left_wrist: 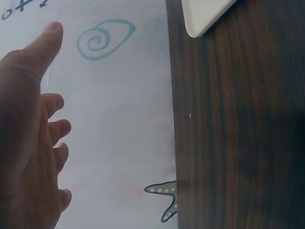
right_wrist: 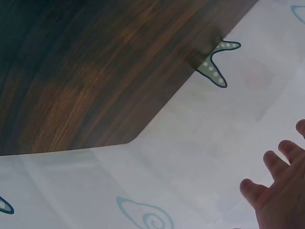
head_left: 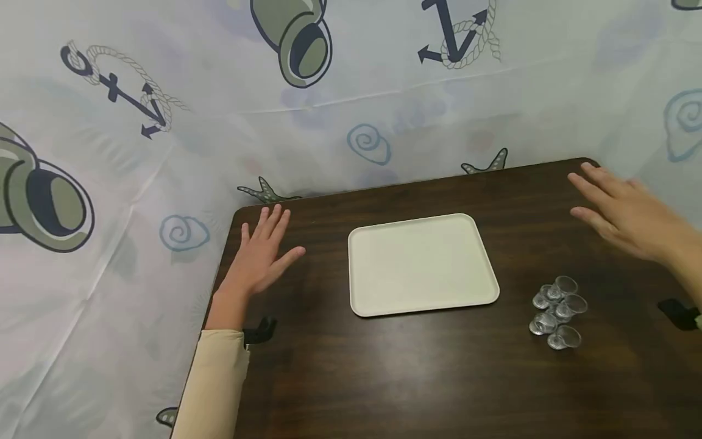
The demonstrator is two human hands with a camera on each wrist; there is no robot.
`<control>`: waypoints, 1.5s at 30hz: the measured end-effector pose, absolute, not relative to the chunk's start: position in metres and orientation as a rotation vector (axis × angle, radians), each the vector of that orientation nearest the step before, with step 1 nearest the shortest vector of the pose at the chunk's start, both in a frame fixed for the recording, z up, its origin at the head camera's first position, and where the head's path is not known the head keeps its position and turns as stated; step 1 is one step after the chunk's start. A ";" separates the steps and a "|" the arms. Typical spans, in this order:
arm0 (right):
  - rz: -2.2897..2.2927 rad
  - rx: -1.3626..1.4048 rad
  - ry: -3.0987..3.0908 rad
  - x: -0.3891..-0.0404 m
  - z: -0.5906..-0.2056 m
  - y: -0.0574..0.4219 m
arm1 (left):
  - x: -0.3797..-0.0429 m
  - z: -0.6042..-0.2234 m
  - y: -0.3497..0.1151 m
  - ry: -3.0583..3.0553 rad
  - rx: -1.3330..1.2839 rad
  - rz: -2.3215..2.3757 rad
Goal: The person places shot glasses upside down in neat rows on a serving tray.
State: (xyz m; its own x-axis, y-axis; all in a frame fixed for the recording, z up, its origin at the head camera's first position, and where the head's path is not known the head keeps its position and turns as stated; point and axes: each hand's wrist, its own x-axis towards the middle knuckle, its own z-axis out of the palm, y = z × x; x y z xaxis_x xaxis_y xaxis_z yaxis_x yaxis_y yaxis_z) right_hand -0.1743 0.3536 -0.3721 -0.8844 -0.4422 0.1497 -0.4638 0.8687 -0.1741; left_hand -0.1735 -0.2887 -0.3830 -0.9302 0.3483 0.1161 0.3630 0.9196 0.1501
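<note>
Glasses [head_left: 560, 312] clustered beside a pale tray [head_left: 422, 265] on the dark surface [head_left: 411, 372], both grips released.
On my head view I see the small, clear, stemmed glasses bunched together to the right of the tray and apart from it; they overlap, so I give no count. The tray lies flat between my two sides. My left grip [head_left: 260, 259], a bare hand, is held out left of the tray, fingers straight and thumb spread. My right grip [head_left: 625, 210], also bare, reaches out beyond the glasses near the far right corner, fingers extended. A beige sleeve [head_left: 214, 390] covers the left forearm, with a black wrist mount [head_left: 260, 331] beside its cuff. Behind, pale cloth [head_left: 318, 140] carries anchors, shells and starfish.
</note>
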 end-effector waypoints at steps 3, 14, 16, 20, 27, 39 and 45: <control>0.280 0.766 -2.892 -0.175 -0.378 0.354 | -0.172 -0.383 -0.290 -2.991 -0.556 -0.232; 0.328 0.723 -3.093 -0.155 -0.418 0.356 | -0.164 -0.406 -0.288 -3.068 -0.553 -0.317; 0.335 0.725 -3.171 -0.150 -0.428 0.355 | -0.161 -0.415 -0.287 -3.091 -0.546 -0.346; 0.387 0.724 -3.261 -0.139 -0.447 0.361 | -0.156 -0.435 -0.280 -3.130 -0.563 -0.390; 0.646 0.693 -3.267 -0.126 -0.470 0.371 | -0.146 -0.473 -0.255 -3.222 -0.614 -0.411; 1.218 0.874 -3.027 -0.129 -0.485 0.369 | -0.137 -0.503 -0.220 -3.196 -0.631 -0.525; 1.360 0.935 -3.013 -0.130 -0.487 0.372 | -0.132 -0.510 -0.213 -3.192 -0.604 -0.487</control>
